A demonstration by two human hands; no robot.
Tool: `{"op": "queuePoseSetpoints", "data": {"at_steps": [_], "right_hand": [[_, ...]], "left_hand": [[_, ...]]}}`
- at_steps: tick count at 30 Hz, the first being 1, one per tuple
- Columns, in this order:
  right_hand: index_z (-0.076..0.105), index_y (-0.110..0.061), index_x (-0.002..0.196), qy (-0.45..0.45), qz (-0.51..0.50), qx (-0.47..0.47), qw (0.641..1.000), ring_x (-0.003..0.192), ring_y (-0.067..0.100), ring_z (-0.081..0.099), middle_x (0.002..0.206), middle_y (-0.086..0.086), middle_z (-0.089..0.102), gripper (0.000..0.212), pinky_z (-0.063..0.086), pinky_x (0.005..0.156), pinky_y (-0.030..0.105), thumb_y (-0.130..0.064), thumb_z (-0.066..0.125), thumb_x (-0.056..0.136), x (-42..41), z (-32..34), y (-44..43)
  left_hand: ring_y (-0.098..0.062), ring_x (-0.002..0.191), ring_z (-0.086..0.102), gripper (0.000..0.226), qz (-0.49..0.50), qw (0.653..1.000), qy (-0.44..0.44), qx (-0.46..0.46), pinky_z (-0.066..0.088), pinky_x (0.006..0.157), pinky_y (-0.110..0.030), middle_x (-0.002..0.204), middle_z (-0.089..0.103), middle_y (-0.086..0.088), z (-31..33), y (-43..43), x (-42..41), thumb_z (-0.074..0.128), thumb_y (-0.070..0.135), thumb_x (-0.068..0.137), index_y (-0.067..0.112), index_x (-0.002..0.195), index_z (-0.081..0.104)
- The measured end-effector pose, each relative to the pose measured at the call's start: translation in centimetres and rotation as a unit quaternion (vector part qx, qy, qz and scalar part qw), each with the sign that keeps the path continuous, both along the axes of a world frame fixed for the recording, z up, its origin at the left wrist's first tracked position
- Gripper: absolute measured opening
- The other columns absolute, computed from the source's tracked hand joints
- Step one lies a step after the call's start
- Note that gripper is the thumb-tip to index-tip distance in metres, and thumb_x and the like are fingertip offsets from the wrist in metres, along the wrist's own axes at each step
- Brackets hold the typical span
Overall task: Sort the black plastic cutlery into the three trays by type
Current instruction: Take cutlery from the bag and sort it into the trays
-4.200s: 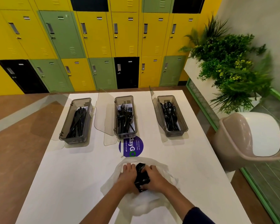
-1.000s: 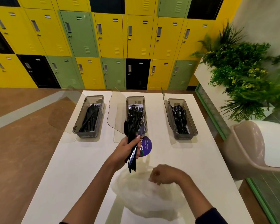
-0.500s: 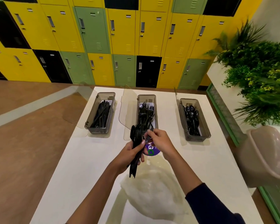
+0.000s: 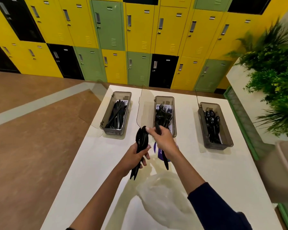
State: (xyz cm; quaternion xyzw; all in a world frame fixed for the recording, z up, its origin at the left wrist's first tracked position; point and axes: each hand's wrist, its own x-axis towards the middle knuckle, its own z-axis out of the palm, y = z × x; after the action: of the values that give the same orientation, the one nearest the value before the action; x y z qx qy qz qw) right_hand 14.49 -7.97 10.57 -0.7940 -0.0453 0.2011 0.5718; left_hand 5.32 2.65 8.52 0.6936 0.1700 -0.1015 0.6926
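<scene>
My left hand (image 4: 134, 159) grips a bundle of black plastic cutlery (image 4: 141, 138) upright above the white table (image 4: 93, 163). My right hand (image 4: 163, 140) holds one black piece (image 4: 165, 161) pulled from the bundle, its handle pointing down toward me. Three grey trays stand across the far half of the table: the left tray (image 4: 105, 128) holds knives, the middle tray (image 4: 173, 103) holds forks, the right tray (image 4: 226, 130) holds spoons.
A crumpled clear plastic bag (image 4: 161, 195) lies on the table near me. A purple round sticker (image 4: 158, 152) shows under my right hand. Clear lids stand open beside the trays. A beige chair (image 4: 284, 170) and plants (image 4: 276, 80) are on the right, lockers behind.
Both hands lifted the cutlery bundle out of the bag. My right hand came up to the bundle and has drawn one piece away from it.
</scene>
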Motion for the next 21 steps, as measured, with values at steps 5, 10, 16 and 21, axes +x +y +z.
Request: {"op": "queuePoseSetpoints", "data": {"at_steps": [5, 10, 16, 21], "right_hand": [[0.063, -0.01, 0.081, 0.012, -0.005, 0.001, 1.0, 0.054, 0.003, 0.048, 0.063, -0.005, 0.055, 0.022, 0.035, 0.056, 0.02, -0.031, 0.068, 0.086, -0.2, -0.5, 1.3], [0.063, -0.019, 0.072, 0.031, -0.015, 0.013, 0.999, 0.033, -0.003, 0.043, 0.061, -0.008, 0.062, 0.019, 0.028, 0.045, 0.015, -0.022, 0.061, 0.092, 0.3, -0.5, 1.9], [0.064, -0.017, 0.076, 0.056, -0.014, 0.049, 0.997, 0.039, 0.008, 0.029, 0.066, 0.009, 0.057, 0.021, 0.024, 0.036, 0.016, -0.017, 0.055, 0.094, 0.8, -0.6, 3.7], [0.063, -0.016, 0.08, 0.029, 0.005, 0.02, 0.999, 0.036, 0.0, 0.038, 0.048, -0.014, 0.05, 0.018, 0.027, 0.043, 0.014, -0.028, 0.059, 0.093, 0.9, -1.1, 5.4]], "left_hand": [[-0.012, 0.051, 0.052, 0.025, 0.0, 1.0, -0.008, -0.006, 0.046, 0.048, -0.023, 0.075, 0.058, -0.004, -0.3, 1.5, -0.1, 0.052, 0.031, 0.097, 0.017, 0.117, 0.05], [-0.014, 0.058, 0.056, 0.028, 0.015, 0.998, -0.012, -0.066, 0.05, 0.054, -0.026, 0.08, 0.058, -0.006, -0.5, 2.3, -0.2, 0.044, 0.032, 0.099, 0.012, 0.118, 0.052], [-0.012, 0.06, 0.052, 0.025, 0.073, 0.986, -0.008, -0.152, 0.049, 0.054, -0.025, 0.079, 0.058, -0.004, -1.1, 3.7, -0.3, 0.042, 0.027, 0.1, 0.01, 0.116, 0.051], [-0.011, 0.058, 0.05, 0.026, 0.076, 0.989, -0.016, -0.125, 0.043, 0.051, -0.023, 0.079, 0.059, -0.003, -1.6, 4.9, -0.2, 0.043, 0.025, 0.1, 0.011, 0.12, 0.05]]}}
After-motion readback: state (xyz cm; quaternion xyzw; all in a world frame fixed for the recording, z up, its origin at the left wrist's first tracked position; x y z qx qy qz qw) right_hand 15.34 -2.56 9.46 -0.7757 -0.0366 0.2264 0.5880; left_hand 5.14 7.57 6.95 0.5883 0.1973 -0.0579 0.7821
